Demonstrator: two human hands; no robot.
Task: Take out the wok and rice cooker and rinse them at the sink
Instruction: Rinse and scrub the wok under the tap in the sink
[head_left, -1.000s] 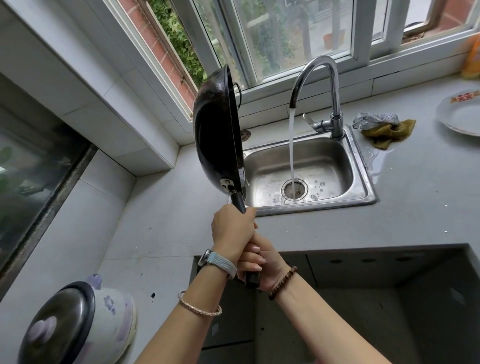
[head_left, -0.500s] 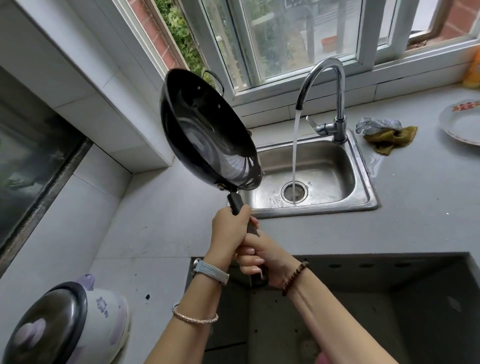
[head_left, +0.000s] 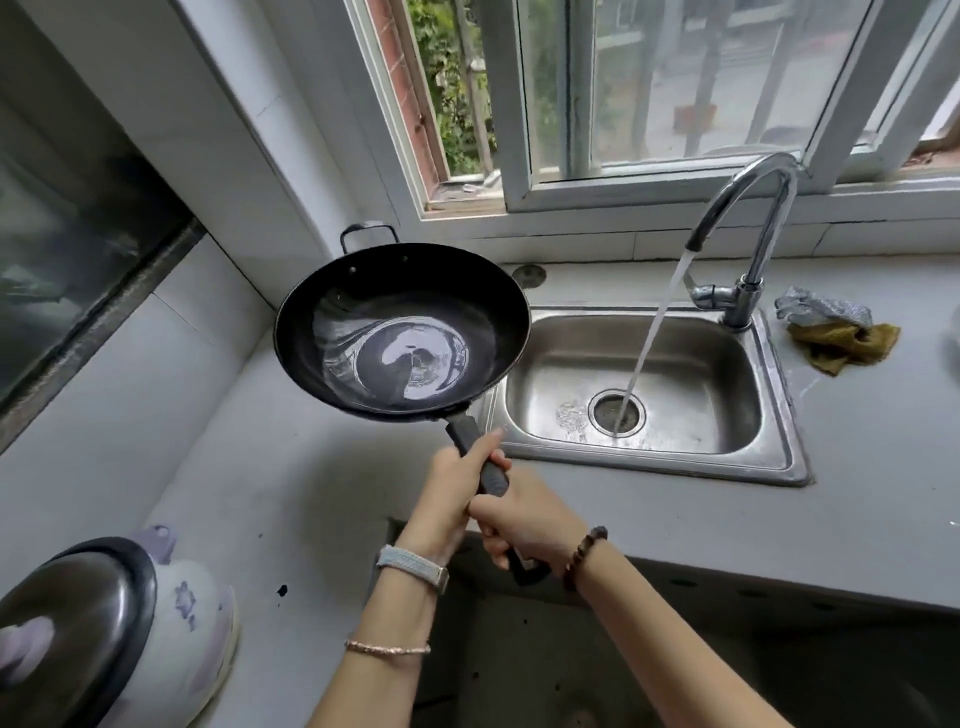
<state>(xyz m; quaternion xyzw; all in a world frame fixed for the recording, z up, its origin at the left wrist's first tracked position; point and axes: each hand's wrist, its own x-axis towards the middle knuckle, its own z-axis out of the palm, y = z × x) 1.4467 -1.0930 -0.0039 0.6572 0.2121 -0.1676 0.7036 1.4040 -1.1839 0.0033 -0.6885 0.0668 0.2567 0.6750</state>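
Note:
A black wok (head_left: 400, 332) hangs over the counter just left of the steel sink (head_left: 774, 457), its inside facing up and wet. Both hands grip its long black handle: my left hand (head_left: 457, 488) nearer the bowl, my right hand (head_left: 524, 525) behind it at the handle's end. Water runs from the chrome tap (head_left: 748, 208) straight into the sink's drain, clear of the wok. The white rice cooker (head_left: 104, 629) with purple flowers and a dark lid stands on the counter at the lower left.
A grey cloth (head_left: 821, 309) and a mustard rag (head_left: 847, 345) lie right of the tap. A tiled wall (head_left: 171, 364) rises close on the left. The window frame (head_left: 519, 197) runs behind the sink. A dark recess (head_left: 675, 665) opens below the counter edge.
The wok has swung down from standing on edge to lying nearly level, and has moved left, off the sink. Both hands stayed on the handle.

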